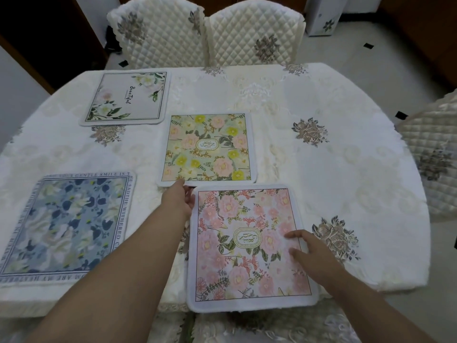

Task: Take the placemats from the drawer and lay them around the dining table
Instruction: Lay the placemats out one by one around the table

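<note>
Now four square floral placemats lie on the cream embroidered counter (321,169).
Left hand (179,198) grips the pink-flowered fabric placemat (247,246) by its far left edge at the counter's near edge; right hand (309,248) presses it flat-fingered.

Near edge: pink floral square placemat (249,246) on cream embroidered tablecloth (346,169).
Behind it: yellow-flowered green placemat (207,147).
Left: blue floral placemat (66,224).
Far left: white "Beautiful" placemat (128,97).
Beyond table: two quilted chairs (254,33).

pink mat (249,246) near edge | green mat (207,147) centre | blue mat (66,226) left | white mat (126,97) far, all seemingly flat
</note>
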